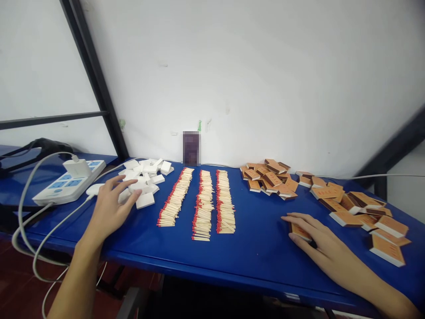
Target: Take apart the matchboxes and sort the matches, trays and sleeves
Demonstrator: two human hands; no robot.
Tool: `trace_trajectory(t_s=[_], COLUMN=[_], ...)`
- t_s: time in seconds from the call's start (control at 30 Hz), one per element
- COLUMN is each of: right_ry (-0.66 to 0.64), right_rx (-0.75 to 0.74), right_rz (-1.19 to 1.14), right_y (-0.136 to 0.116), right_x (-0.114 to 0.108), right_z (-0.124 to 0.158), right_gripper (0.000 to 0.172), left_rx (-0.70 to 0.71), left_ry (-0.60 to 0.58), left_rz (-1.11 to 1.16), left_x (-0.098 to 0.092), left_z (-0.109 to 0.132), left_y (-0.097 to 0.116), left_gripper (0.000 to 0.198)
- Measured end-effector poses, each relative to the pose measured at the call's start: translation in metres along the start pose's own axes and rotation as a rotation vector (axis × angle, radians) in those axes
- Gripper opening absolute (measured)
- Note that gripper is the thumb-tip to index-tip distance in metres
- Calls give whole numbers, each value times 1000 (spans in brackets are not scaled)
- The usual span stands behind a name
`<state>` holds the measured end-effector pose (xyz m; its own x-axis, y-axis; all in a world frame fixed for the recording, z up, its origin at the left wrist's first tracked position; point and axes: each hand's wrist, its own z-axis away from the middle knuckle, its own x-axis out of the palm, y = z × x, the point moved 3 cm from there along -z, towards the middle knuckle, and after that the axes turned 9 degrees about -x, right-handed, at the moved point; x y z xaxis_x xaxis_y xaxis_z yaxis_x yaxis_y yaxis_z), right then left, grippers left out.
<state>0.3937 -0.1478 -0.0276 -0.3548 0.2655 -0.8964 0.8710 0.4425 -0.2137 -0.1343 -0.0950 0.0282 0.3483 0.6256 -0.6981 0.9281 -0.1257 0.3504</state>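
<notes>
My left hand (111, 206) reaches over the near edge of a heap of white matchbox trays (145, 199), fingers spread and curved. Whether a fingertip touches a tray I cannot tell. On the right, my right hand (314, 237) has its thumb and fingers round a brown matchbox cover (300, 232) lying on the blue table, partly hidden under the fingers. Between the hands lie three long rows of red-tipped matches: a left row (175, 199), a middle row (202, 206) and a right row (225, 204).
Brown matchboxes are piled at the back (272, 178), with more scattered at the right (360, 208). A white power strip (69, 184) with a plugged-in charger (77, 167) and cables is at the left. A white wall (249, 79) stands behind the blue table (255, 257).
</notes>
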Motion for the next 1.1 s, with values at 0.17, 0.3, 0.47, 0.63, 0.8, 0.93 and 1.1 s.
trace_trajectory(t_s=[0.17, 0.3, 0.47, 0.63, 0.8, 0.93, 1.1], right_ry=[19, 1, -13, 2, 34, 75, 76], right_rx=[-25, -21, -10, -7, -9, -9, -80], right_rz=[8, -2, -1, -17, -32, -61, -131], right_y=[3, 4, 0, 2, 1, -3, -17], right_x=[0, -1, -2, -2, -2, -5, -15], right_z=[4, 6, 4, 5, 4, 2, -17], right_gripper=[44, 42, 43, 43, 41, 37, 32], left_rx=[213, 397, 450, 462, 463, 472, 437], left_ry=[-253, -446, -400, -359, -362, -403, -405], left_rz=[51, 43, 21, 17, 47, 98, 181], left_x=[4, 16, 32, 35, 35, 32, 16], left_z=[27, 51, 54, 50, 51, 52, 30], left_y=[62, 114, 131, 130, 129, 129, 144], left_gripper=[44, 61, 53, 49, 50, 48, 36])
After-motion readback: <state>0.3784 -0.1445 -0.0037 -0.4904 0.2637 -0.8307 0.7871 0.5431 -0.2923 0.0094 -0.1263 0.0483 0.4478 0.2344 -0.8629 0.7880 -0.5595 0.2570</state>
